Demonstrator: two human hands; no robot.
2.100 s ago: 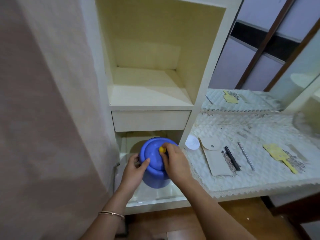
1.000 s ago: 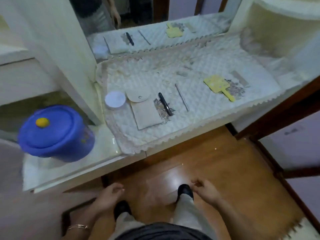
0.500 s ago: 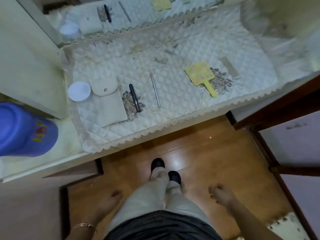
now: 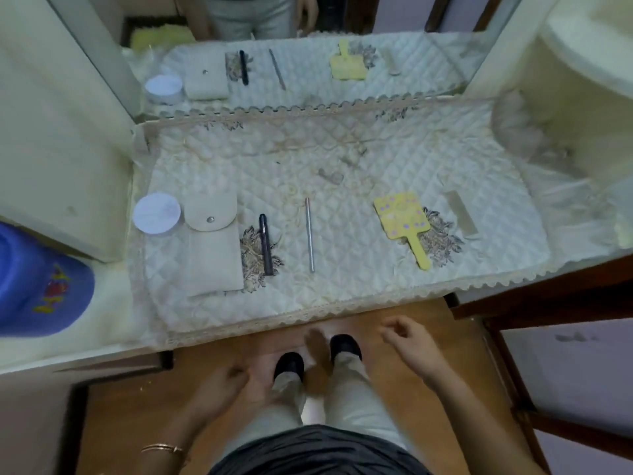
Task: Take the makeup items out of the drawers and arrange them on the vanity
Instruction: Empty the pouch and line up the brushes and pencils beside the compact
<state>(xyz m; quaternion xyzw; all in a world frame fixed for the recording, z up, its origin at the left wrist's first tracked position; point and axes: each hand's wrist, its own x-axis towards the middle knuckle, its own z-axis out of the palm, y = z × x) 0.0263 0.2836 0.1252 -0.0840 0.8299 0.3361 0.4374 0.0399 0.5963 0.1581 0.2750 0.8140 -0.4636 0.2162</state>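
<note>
On the quilted white cloth of the vanity (image 4: 342,159) lie a round white jar (image 4: 157,213), a beige snap pouch (image 4: 212,248), a dark pencil (image 4: 265,244), a thin silver stick (image 4: 309,233), a yellow hand mirror (image 4: 404,222) and a pale comb (image 4: 463,214). A blue lidded tub (image 4: 37,282) sits on the open drawer at the left. My left hand (image 4: 219,389) and my right hand (image 4: 409,341) hang below the vanity's front edge with fingers loosely curled, and both are empty.
A mirror (image 4: 308,15) rises behind the vanity and repeats the items. A cream cabinet side (image 4: 58,149) stands at the left, a cream unit (image 4: 582,80) at the right. Wooden floor (image 4: 130,406) and my feet are below; a dark wooden frame (image 4: 548,296) is at the right.
I let go of the blue tub, left it on the open drawer and stepped right to face the vanity. Both hands dropped empty, then rose a little toward the edge.
</note>
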